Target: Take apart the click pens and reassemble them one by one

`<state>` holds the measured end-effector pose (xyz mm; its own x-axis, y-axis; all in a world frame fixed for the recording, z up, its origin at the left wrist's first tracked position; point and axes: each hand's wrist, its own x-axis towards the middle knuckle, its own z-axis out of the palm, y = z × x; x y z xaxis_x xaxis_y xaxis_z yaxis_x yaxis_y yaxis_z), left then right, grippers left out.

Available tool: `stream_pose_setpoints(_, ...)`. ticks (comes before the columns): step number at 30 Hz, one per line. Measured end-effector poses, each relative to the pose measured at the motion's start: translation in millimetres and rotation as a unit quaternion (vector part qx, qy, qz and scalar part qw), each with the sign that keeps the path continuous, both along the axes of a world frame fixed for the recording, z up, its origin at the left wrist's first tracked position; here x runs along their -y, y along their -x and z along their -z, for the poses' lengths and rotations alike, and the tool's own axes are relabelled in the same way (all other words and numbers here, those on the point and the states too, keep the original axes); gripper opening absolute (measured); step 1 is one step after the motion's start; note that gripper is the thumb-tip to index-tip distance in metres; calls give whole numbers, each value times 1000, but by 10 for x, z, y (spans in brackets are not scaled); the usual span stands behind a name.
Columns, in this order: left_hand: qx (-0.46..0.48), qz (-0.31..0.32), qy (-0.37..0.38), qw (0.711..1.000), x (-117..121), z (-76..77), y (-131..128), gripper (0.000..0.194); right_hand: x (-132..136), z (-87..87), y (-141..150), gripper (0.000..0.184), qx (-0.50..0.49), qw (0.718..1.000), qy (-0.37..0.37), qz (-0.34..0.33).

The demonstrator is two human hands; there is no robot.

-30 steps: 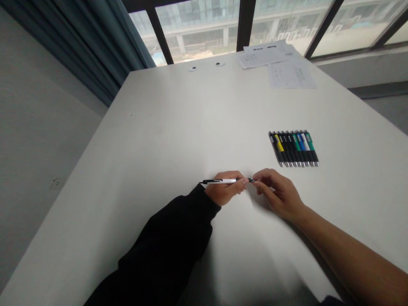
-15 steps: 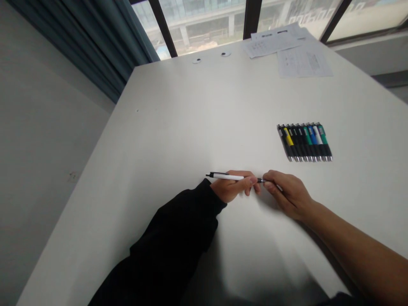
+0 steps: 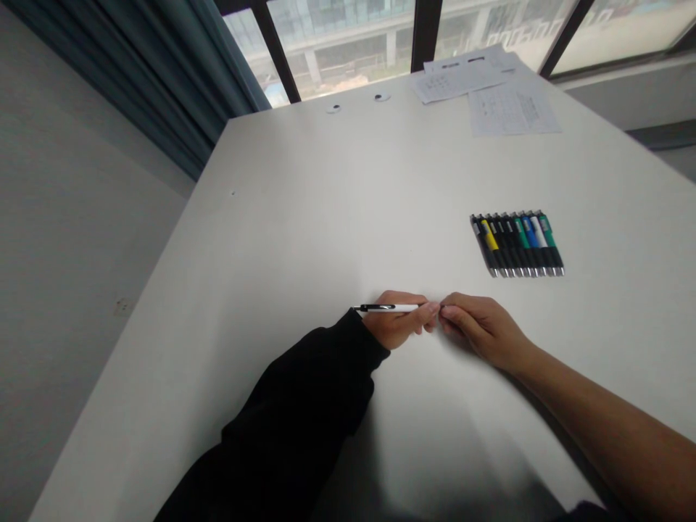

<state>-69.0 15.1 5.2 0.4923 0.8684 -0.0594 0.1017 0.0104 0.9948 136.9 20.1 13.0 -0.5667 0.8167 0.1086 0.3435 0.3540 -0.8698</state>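
Held white pen (image 3: pixel 405 308) clamped in left hand (image 3: pixel 399 326) and pinched at one end by right hand (image 3: pixel 481 326), apparently unfinished, with pen row (image 3: pixel 514 245) already aligned toward right edge of surface (image 3: pixel 304 217).

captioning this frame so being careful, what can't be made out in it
Right end of the white pen: head view, hidden by the right fingers.
Print on the papers: head view, too small.
Upper end of the black sleeve: head view, cut off by bottom edge.
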Motion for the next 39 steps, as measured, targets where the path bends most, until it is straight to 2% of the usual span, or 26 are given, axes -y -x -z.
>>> stream_pose_setpoints(12, 58, -29, 91, 994, 55, 37, -70, 62, 43, 23, -16, 22, 29, 986, -160, 23)
stream_pose_setpoints(15, 62, -31, 85, 994, 57, 59, -87, 65, 17, 53, -32, 17, 48, 980, -191, 19)
stream_pose_setpoints(19, 57, -11, 59, 997, 77, 54, -76, 63, 7, 46, -41, 22, 53, 977, -204, -15)
stream_pose_setpoints(21, 31, -5, 31, 999, 91, 26, -57, 60, 16, 16, -36, 26, 31, 982, -185, -21)
stream_pose_setpoints(24, -2, 11, -19, 1000, 98, -22, -33, 54, 32, -22, -30, 33, 1, 994, -109, -23)
stream_pose_setpoints(28, -22, 35, -87, 995, 75, -30, -36, 49, 34, 14, -46, 46, -34, 998, 52, -8)
stream_pose_setpoints(32, -64, 28, -171, 983, 62, 4, -54, 41, 17, 87, -51, 60, -65, 975, 211, 13)
stream_pose_setpoints(34, -76, 11, -205, 976, 74, 12, -61, 40, 16, 90, -34, 58, -53, 973, 223, 15)
stream_pose_setpoints(39, -83, -82, -237, 965, 139, 31, -119, 44, 53, 48, 36, 54, -41, 984, 173, 25)
